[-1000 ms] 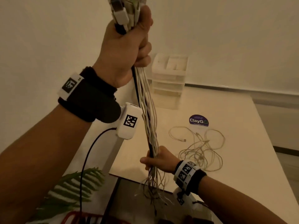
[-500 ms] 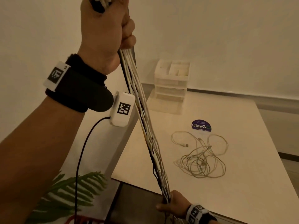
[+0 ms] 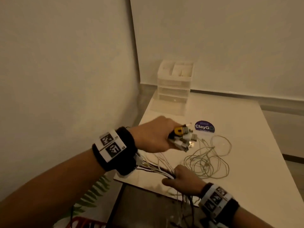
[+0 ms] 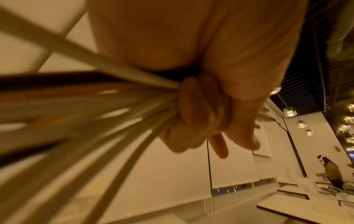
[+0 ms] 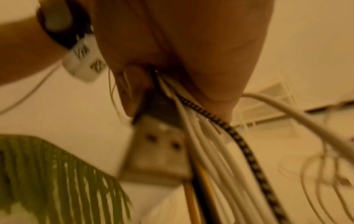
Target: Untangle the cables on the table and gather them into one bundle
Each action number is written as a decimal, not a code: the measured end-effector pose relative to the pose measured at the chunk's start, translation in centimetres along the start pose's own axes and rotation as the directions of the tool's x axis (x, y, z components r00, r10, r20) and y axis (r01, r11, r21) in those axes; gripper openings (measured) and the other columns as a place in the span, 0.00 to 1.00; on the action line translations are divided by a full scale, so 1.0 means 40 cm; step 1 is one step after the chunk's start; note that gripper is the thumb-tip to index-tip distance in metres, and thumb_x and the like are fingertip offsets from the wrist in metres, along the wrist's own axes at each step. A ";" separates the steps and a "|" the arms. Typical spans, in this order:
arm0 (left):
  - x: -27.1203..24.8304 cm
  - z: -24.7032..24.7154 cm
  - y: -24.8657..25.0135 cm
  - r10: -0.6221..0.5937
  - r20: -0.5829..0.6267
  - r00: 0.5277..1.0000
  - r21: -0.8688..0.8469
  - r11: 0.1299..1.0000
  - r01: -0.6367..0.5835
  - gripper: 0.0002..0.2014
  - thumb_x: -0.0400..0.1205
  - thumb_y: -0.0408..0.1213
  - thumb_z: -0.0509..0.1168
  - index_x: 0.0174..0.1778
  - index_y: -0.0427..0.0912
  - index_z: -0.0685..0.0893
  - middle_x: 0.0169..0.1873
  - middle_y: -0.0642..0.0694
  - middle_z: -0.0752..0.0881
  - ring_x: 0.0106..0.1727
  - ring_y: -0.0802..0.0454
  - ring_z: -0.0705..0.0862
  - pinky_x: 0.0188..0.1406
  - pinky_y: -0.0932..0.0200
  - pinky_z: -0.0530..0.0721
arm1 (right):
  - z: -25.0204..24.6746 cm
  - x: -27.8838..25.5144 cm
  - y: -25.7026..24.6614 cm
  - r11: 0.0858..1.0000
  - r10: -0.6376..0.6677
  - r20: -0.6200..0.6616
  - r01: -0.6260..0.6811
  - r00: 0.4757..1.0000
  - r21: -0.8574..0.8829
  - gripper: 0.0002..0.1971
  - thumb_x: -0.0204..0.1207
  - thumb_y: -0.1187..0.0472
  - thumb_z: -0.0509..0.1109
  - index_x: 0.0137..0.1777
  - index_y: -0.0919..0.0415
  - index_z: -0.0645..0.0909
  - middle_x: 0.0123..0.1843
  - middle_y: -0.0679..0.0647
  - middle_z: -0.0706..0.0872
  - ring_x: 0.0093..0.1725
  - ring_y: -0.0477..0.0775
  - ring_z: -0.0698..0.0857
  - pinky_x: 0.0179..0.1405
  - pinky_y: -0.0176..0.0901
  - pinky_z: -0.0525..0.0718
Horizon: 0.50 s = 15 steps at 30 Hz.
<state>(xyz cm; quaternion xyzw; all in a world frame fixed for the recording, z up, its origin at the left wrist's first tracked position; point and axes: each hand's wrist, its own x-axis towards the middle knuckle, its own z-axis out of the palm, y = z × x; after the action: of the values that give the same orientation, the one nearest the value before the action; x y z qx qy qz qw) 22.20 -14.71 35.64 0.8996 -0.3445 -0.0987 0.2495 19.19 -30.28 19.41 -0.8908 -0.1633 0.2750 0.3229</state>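
My left hand [image 3: 162,136] grips the plug end of the cable bundle just above the table [image 3: 250,145]; white, grey and yellow plugs [image 3: 182,138] stick out past its fingers. The bundle [image 3: 154,168] of white, dark and yellow cables runs low from there to my right hand [image 3: 178,178], which grips it at the table's front edge. Loose ends hang below that hand. In the left wrist view, curled fingers [image 4: 199,115] close round the cables [image 4: 91,106]. The right wrist view shows a USB plug [image 5: 159,150] and a braided cable [image 5: 232,131]. A tangle of thin white cables [image 3: 208,160] lies on the table.
A clear drawer organizer [image 3: 174,83] stands at the table's back left corner by the wall. A purple ClayGo sticker [image 3: 204,126] lies just beyond the plugs. A green plant leaf [image 3: 93,193] and something red [image 3: 82,222] sit below the table's left front.
My left hand has come down from high overhead to just above the table, so the bundle now runs nearly level instead of hanging taut. My right hand still grips it by the front edge.
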 end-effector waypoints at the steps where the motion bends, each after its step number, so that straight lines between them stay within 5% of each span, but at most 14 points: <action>1: 0.002 0.022 -0.003 0.002 0.051 0.999 0.014 1.000 -0.002 0.08 0.77 0.46 0.74 0.42 0.50 0.83 0.35 0.56 0.86 0.35 0.62 0.83 0.36 0.64 0.76 | -0.033 -0.017 -0.021 0.999 -0.039 0.008 0.039 0.999 0.003 0.21 0.74 0.48 0.73 0.26 0.55 0.71 0.24 0.51 0.73 0.21 0.45 0.71 0.25 0.40 0.70; 4: 0.002 0.063 -0.020 -0.035 0.171 0.985 0.015 0.999 0.033 0.12 0.73 0.50 0.77 0.45 0.48 0.86 0.38 0.52 0.89 0.37 0.59 0.84 0.38 0.62 0.81 | -0.129 -0.063 -0.080 0.978 -0.174 -0.009 0.173 0.985 0.114 0.09 0.77 0.59 0.71 0.36 0.52 0.77 0.33 0.48 0.80 0.27 0.39 0.78 0.29 0.30 0.77; 8: 0.011 0.053 -0.024 -0.081 0.106 0.991 -0.115 0.989 0.093 0.13 0.65 0.49 0.83 0.36 0.59 0.84 0.34 0.59 0.87 0.37 0.66 0.84 0.34 0.75 0.75 | -0.218 -0.082 -0.099 0.892 -0.157 -0.050 0.163 0.986 0.422 0.06 0.69 0.65 0.72 0.44 0.66 0.82 0.34 0.64 0.80 0.28 0.60 0.80 0.28 0.44 0.84; 12: 0.033 0.004 -0.012 -0.026 0.097 0.995 -0.015 1.000 0.028 0.15 0.66 0.51 0.82 0.34 0.63 0.79 0.29 0.64 0.83 0.34 0.72 0.81 0.32 0.78 0.73 | -0.250 -0.077 -0.117 0.828 -0.111 -0.025 0.106 0.994 0.550 0.03 0.75 0.71 0.69 0.44 0.67 0.77 0.25 0.59 0.69 0.20 0.52 0.67 0.24 0.41 0.74; 15: 0.043 -0.020 -0.008 0.020 0.163 0.986 0.066 0.997 -0.031 0.13 0.68 0.52 0.80 0.35 0.61 0.80 0.28 0.65 0.82 0.32 0.70 0.81 0.32 0.77 0.72 | -0.251 -0.079 -0.116 0.781 -0.093 0.003 0.071 0.996 0.620 0.05 0.77 0.75 0.66 0.43 0.66 0.75 0.22 0.56 0.67 0.17 0.51 0.66 0.23 0.40 0.76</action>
<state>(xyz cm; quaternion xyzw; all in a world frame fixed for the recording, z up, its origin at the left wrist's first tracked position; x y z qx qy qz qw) 23.94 -15.36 36.17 0.8921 -0.3785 -0.1566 0.1908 22.14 -33.19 30.15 -0.7228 -0.1082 0.3139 0.6060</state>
